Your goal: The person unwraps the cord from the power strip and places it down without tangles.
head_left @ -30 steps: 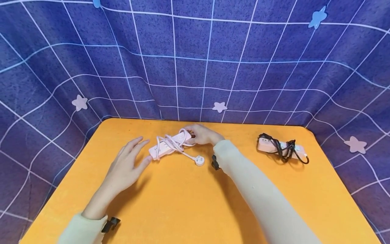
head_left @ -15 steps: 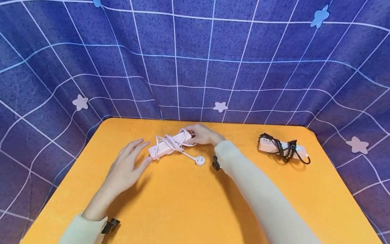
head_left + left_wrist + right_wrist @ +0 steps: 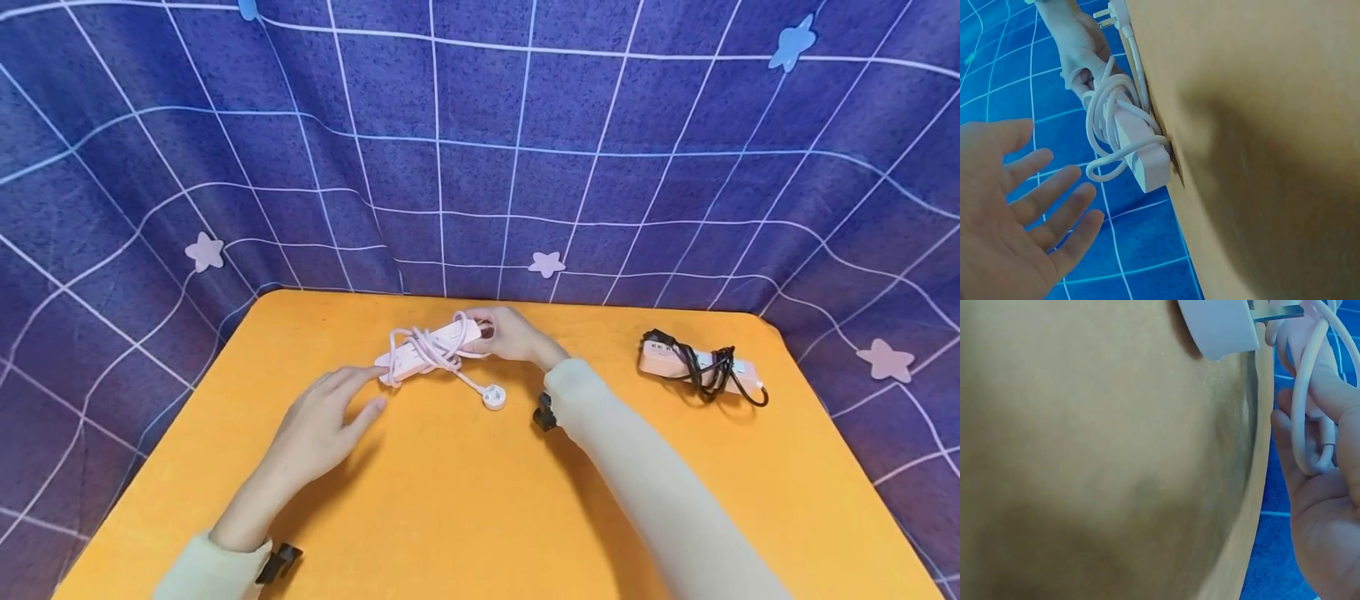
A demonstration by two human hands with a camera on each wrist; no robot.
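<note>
A white power strip, its pale cord wound loosely round it, lies toward the back of the orange table, left of the middle. My right hand grips its right end, thumb and fingers curled round the strip and cord. The three-pin plug hangs off on a short length of cord in front. My left hand is spread open by the strip's left end; its fingertips overlap that end in the head view. In the left wrist view, a gap shows between my left hand and the strip.
A second power strip, wrapped in a black cord, lies at the right of the table. Behind and at both sides hangs a blue grid-patterned curtain with stars.
My right hand has shifted slightly right with the power strip. My left fingertips have come lower and a little right, over the strip's left end. The head view has also turned slightly.
</note>
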